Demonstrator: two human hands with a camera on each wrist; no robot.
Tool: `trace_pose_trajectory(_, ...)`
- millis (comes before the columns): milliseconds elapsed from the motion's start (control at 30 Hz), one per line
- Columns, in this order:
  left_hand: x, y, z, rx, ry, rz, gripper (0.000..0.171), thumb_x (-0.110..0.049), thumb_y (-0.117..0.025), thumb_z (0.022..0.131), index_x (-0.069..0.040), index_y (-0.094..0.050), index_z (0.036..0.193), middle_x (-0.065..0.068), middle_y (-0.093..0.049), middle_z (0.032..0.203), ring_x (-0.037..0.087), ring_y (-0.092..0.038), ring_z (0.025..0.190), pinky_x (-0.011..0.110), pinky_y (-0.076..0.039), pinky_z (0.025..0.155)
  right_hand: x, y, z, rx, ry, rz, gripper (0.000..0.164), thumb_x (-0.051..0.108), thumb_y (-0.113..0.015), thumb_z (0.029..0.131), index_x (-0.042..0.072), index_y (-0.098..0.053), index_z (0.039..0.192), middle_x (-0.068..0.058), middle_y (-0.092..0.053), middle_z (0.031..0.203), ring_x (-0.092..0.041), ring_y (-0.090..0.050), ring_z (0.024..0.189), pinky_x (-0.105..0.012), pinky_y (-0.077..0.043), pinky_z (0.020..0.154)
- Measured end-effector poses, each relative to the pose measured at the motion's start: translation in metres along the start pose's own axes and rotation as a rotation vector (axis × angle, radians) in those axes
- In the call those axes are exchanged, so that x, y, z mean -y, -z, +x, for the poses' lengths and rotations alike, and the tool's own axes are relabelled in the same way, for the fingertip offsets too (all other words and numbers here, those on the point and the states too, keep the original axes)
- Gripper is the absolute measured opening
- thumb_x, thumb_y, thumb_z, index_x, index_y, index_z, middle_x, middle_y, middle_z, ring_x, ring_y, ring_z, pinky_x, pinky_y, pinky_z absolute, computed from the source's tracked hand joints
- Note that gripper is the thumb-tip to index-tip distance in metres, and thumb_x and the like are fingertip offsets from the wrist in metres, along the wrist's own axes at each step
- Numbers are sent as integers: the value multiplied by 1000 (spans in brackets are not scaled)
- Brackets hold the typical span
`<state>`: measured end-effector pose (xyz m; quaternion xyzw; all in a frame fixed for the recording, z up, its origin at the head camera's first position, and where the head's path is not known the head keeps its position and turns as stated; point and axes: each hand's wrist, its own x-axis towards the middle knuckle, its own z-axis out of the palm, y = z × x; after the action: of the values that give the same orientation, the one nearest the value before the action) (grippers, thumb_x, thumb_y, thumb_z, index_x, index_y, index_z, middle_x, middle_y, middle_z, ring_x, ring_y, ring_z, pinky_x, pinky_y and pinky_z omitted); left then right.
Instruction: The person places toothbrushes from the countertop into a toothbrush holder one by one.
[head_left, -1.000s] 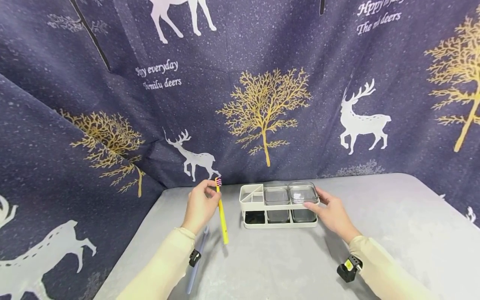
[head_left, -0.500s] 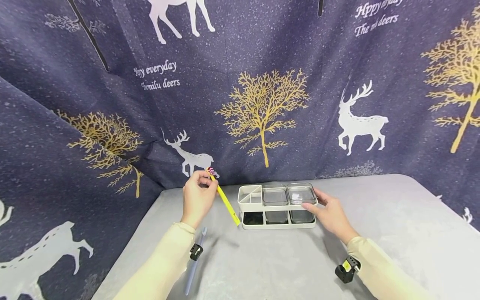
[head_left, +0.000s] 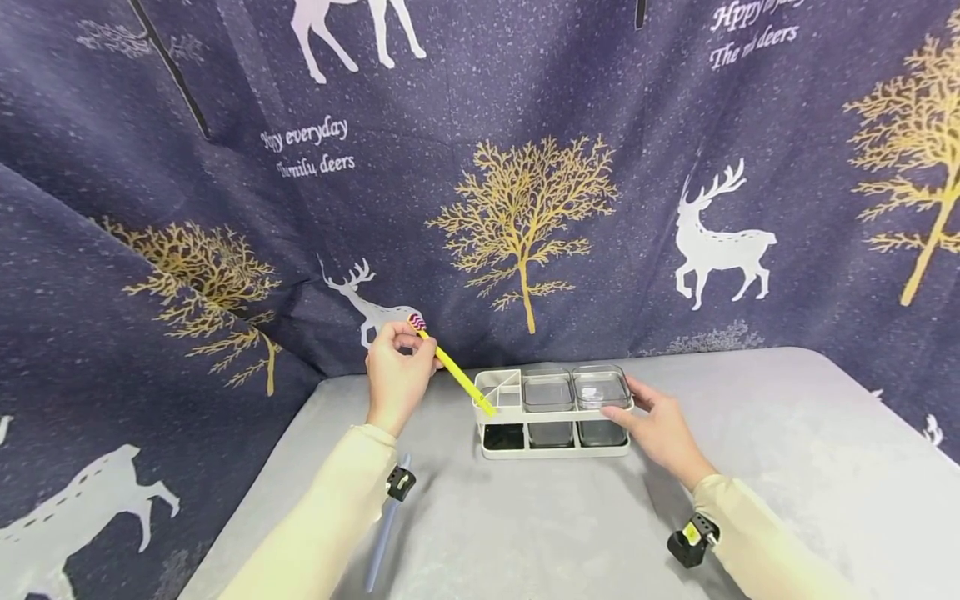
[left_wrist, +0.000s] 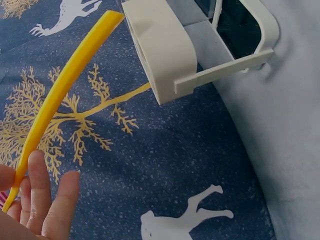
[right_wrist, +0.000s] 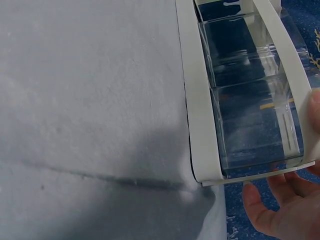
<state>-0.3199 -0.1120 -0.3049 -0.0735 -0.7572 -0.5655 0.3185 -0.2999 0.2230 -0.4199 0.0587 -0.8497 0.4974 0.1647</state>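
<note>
My left hand (head_left: 399, 375) pinches a yellow toothbrush (head_left: 453, 369) just below its purple-and-white bristles. The brush slants down to the right, and its handle end overlaps the left section of a white two-tier holder (head_left: 555, 453) in the head view. In the left wrist view, the handle tip stands beside the holder's rounded white end (left_wrist: 165, 50). Thin dividers split that upper left section, and clear square cups (head_left: 602, 388) fill the rest of the tier. My right hand (head_left: 663, 429) grips the holder's right end, thumb in front and fingers behind.
A pale blue, slim toothbrush-like stick (head_left: 382, 542) lies on the grey table (head_left: 555, 533) beside the left forearm, partly hidden by the sleeve. Behind the table hangs a dark blue cloth (head_left: 420, 208) printed with deer and trees. Each wrist wears a black camera mount (head_left: 693, 537).
My left hand has risen slightly. The yellow toothbrush has swung from nearly upright to a slant, its handle end moving right and up to the holder. The right hand has kept its grip.
</note>
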Motion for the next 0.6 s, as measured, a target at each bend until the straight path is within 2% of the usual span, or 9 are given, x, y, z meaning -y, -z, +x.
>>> trace_pose_trajectory(200,4,-9,4,-45,-4,-27,17,1,-66,83,-1,-56,97,11,-64,77,35,-67,56,25,-54,47,-1,-1,-1,0,-2,27,73,23,-76,88,-10,-42,142,-32,-54,131,-50,-48,125,-59,-34,106)
trace_pose_trajectory(267,5,-12,5,-60,-6,-31,17,2,-65,83,-1,-55,96,11,-64,76,34,-67,56,24,-53,47,-1,-2,-1,6,-7,35,73,24,-76,88,-10,-41,143,-32,-53,132,-50,-47,126,-59,-33,107)
trace_pose_trajectory(500,8,-22,8,-67,-26,-23,18,4,-64,82,1,-54,97,12,-63,76,6,-61,46,23,-54,48,-1,1,0,-1,-26,30,72,24,-76,88,-8,-43,143,-31,-53,133,-49,-46,127,-58,-33,108)
trace_pose_trajectory(600,10,-25,9,-67,-31,-30,17,5,-64,83,2,-53,96,12,-62,76,7,-60,46,24,-54,49,1,2,0,3,-32,25,72,26,-76,88,-8,-43,143,-31,-54,132,-49,-47,126,-58,-34,106)
